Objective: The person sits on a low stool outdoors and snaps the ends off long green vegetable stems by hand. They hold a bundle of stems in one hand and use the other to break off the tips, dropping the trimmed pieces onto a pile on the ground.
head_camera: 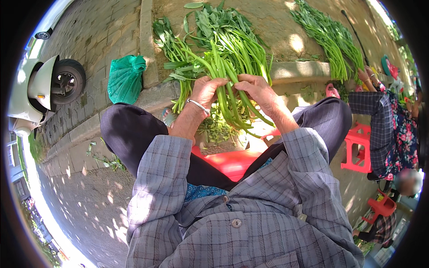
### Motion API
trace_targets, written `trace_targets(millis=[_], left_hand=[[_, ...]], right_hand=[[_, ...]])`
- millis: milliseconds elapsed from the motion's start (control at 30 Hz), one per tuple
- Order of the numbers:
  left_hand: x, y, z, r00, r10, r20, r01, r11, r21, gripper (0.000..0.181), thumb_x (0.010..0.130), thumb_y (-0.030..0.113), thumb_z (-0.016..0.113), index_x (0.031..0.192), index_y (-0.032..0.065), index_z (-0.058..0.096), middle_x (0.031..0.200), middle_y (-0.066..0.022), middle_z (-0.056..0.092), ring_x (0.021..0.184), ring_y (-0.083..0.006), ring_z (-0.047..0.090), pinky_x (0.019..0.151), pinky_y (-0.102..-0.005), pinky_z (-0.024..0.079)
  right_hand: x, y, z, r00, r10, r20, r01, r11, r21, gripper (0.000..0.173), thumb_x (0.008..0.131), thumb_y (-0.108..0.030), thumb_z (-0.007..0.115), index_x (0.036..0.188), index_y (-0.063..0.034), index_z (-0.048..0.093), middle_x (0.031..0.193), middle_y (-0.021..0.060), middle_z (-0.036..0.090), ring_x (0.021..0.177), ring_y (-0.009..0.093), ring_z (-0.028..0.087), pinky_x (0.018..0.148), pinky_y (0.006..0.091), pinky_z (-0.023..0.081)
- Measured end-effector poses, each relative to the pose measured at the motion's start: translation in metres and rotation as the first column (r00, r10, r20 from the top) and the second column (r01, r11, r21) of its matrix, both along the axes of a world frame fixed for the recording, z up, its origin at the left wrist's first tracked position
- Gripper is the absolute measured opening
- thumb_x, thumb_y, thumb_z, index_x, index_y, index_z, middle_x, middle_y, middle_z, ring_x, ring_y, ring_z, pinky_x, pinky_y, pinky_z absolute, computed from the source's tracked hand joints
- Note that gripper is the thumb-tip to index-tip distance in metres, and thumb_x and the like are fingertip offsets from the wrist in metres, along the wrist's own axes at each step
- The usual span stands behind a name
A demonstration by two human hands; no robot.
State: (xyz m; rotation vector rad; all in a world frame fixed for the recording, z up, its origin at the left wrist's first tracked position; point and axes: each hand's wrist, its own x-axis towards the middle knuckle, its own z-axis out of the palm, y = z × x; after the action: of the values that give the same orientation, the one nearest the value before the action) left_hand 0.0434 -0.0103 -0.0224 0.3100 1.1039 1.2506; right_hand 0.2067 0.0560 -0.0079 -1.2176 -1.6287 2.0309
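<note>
A small bunch of long-stemmed leafy greens point(219, 67) is held up between both hands, its stem ends hanging towards my lap. My left hand point(204, 90), with a silver bangle at the wrist, closes on the stems from one side. From the other side my right hand point(258, 92) pinches stems with thumb and fingers. Just beyond the hands lies a big pile of greens point(231, 37) on the ground, with a smaller bundle point(166, 37) beside it. Loose leaves and trimmings point(218, 129) lie below the hands, between my knees.
A knotted green bag point(125, 80) stands on the paving left of the kerb point(285, 72). A scooter wheel point(68, 82) is farther left. More greens point(330, 40) lie at upper right, where a co-worker's hands point(367, 73) touch stems. Red plastic stools point(360, 147) stand at right; one point(231, 164) is under me.
</note>
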Motion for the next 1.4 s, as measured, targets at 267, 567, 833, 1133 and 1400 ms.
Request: trace_targets(millis=[267, 567, 833, 1133, 1400], left_hand=[[-0.018, 0.005, -0.011, 0.998, 0.059, 0.016, -0.059, 0.998, 0.005, 0.026, 0.082, 0.013, 0.055, 0.099, -0.0057, 0.060, 0.076, -0.0070, 0.060, 0.063, -0.0168, 0.058, 0.060, -0.0315, 0.052], [-0.043, 0.001, 0.005, 0.948, 0.076, 0.309, -0.113, 0.988, 0.105, 0.030, 0.085, 0.015, 0.044, 0.104, -0.0080, 0.049, 0.078, -0.0092, 0.053, 0.068, -0.0226, 0.053, 0.069, -0.0392, 0.046], [-0.044, 0.001, 0.012, 0.970, 0.005, 0.244, -0.037, 0.991, 0.125, 0.030, 0.085, 0.014, 0.047, 0.107, -0.0058, 0.050, 0.084, -0.0096, 0.055, 0.072, -0.0232, 0.056, 0.066, -0.0376, 0.050], [-0.001, -0.002, -0.006, 0.995, -0.083, -0.054, 0.081, 0.996, -0.038, 0.024, 0.086, 0.016, 0.052, 0.103, -0.0011, 0.055, 0.092, -0.0132, 0.063, 0.082, -0.0229, 0.064, 0.063, -0.0314, 0.050], [0.004, 0.001, -0.009, 0.999, -0.010, -0.033, 0.009, 0.999, -0.041, 0.020, 0.084, 0.014, 0.056, 0.098, -0.0006, 0.057, 0.082, -0.0087, 0.061, 0.068, -0.0192, 0.061, 0.063, -0.0349, 0.054]], right_hand=[[0.001, 0.002, -0.006, 0.955, -0.267, -0.131, 0.255, 0.962, -0.099, 0.018, 0.076, -0.014, 0.054, 0.082, 0.0018, 0.060, 0.071, 0.0076, 0.060, 0.066, 0.014, 0.055, 0.066, 0.0257, 0.042], [0.011, 0.013, -0.006, 0.861, -0.466, -0.203, 0.435, 0.882, -0.180, 0.020, 0.080, -0.015, 0.061, 0.090, 0.0017, 0.062, 0.068, 0.0064, 0.058, 0.059, 0.015, 0.055, 0.062, 0.0279, 0.044], [0.010, 0.008, 0.005, 0.814, -0.491, -0.309, 0.434, 0.869, -0.239, 0.025, 0.078, -0.019, 0.065, 0.092, 0.0000, 0.058, 0.066, -0.0012, 0.051, 0.055, 0.011, 0.049, 0.053, 0.0260, 0.040], [-0.009, -0.019, 0.003, 0.945, -0.278, -0.174, 0.243, 0.949, -0.200, 0.016, 0.082, -0.017, 0.062, 0.083, -0.0019, 0.060, 0.064, -0.0002, 0.056, 0.045, 0.006, 0.046, 0.040, 0.0207, 0.037], [-0.014, -0.019, -0.009, 0.985, -0.161, -0.065, 0.173, 0.952, 0.253, 0.028, 0.075, -0.024, 0.061, 0.081, 0.0038, 0.063, 0.057, 0.0099, 0.059, 0.050, 0.017, 0.056, 0.047, 0.0318, 0.044]])
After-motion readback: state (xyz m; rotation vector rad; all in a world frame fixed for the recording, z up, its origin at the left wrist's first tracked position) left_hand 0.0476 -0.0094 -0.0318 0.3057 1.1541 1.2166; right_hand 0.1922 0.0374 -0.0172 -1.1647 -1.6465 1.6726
